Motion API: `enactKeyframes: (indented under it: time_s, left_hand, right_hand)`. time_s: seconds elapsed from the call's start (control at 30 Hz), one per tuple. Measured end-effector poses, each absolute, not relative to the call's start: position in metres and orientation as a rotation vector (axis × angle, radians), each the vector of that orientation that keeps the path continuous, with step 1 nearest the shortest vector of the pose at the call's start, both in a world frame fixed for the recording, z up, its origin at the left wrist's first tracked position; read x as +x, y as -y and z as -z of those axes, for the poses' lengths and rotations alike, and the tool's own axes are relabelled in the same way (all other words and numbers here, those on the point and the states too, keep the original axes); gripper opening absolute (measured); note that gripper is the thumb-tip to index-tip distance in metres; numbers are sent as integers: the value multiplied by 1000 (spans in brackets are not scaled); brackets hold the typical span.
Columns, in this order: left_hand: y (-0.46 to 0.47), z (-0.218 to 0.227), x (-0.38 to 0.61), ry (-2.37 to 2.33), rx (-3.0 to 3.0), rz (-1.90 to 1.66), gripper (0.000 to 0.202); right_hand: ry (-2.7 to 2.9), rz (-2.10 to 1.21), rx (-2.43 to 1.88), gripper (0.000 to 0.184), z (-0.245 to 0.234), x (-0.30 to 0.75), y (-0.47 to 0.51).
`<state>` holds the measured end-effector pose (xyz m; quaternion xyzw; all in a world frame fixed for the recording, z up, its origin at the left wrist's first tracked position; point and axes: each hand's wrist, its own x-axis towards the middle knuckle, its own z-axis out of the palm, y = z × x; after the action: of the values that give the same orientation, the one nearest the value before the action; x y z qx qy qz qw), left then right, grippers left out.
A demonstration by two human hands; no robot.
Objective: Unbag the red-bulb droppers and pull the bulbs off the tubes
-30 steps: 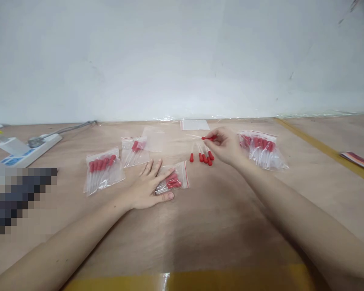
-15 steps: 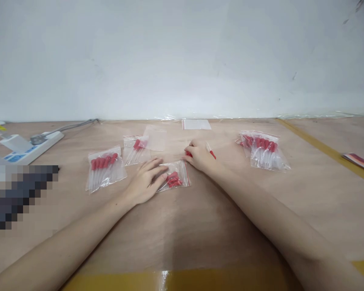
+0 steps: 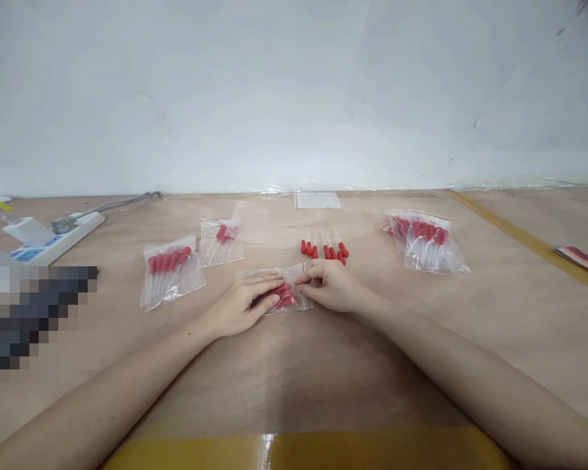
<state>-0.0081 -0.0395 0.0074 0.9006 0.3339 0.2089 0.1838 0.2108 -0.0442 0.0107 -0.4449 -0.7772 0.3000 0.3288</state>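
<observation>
A small clear zip bag (image 3: 288, 295) with red-capped droppers inside lies on the brown table (image 3: 294, 365) in the middle. My left hand (image 3: 247, 301) rests on its left part, fingers curled over it. My right hand (image 3: 329, 284) pinches the bag's top right edge with bent fingers. Just behind the bag, several loose red-capped droppers (image 3: 323, 250) lie in a row on the table.
More bags of droppers lie at the left (image 3: 171, 271), the middle left (image 3: 219, 240) and the right (image 3: 426, 241). Empty clear bags (image 3: 317, 200) sit near the wall. A white power strip (image 3: 49, 236) lies far left, coloured sheets (image 3: 582, 258) far right, yellow tape along the near edge.
My right hand put the dropper down with the loose ones, came back and took hold of the middle bag's right edge. My left hand curled its fingers onto the bag.
</observation>
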Motion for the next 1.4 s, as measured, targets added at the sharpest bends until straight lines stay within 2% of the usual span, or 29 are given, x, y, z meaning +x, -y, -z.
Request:
enactKeyframes:
  time_s: [0.23, 0.47, 0.7, 0.87, 1.03, 1.3, 1.4]
  left_hand:
    - [39, -10, -9, -948, 2542, -470, 39]
    - [43, -12, -7, -888, 2534, -454, 46]
    - [44, -8, -10, -945, 2482, -453, 55]
    - [42, -7, -11, -925, 2467, -442, 58]
    - [42, -8, -10, -926, 2500, -450, 57]
    - [42, -12, -8, -906, 2570, -410, 54]
    - [41, -12, -9, -937, 2617, -364, 52]
  right_hand:
    - [1672, -1155, -1132, 21, 5, 214, 44]
    - [1814, -1263, -930, 35, 0, 207, 50]
    - [2182, -999, -987, 27, -11, 209, 53]
    - [2135, -1005, -944, 24, -9, 205, 54]
    - [2085, -1175, -877, 28, -7, 203, 55]
    - [2210, -966, -958, 23, -17, 203, 57]
    - [2183, -1007, -982, 23, -23, 212, 53]
